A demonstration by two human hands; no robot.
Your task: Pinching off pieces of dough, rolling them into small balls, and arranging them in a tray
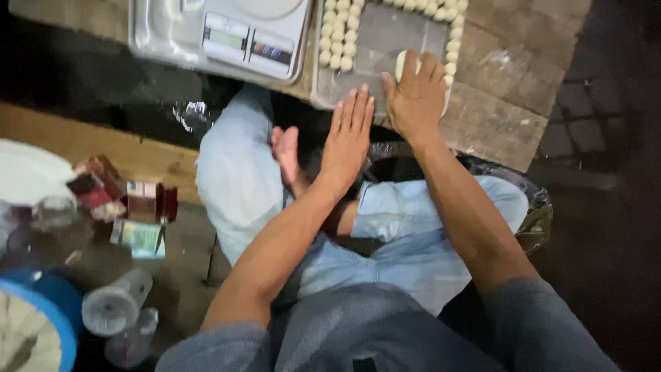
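Observation:
My right hand (415, 96) reaches onto a flat metal tray (385, 41) on the wooden board and its fingers rest on a pale dough ball (401, 63). Several small dough balls (337, 38) line the tray's left and top edges in rows. My left hand (348, 134) hovers flat with fingers together and straight, just left of the right hand at the tray's near edge, holding nothing. I sit cross-legged in light jeans, a bare foot (286, 151) showing beneath the left hand.
A digital kitchen scale (220, 34) stands left of the tray. At the left lie small packets (138, 207), a clear plastic cup (117, 303) on its side, a white plate (27, 172) and a blue basin (41, 324). Dark paving lies to the right.

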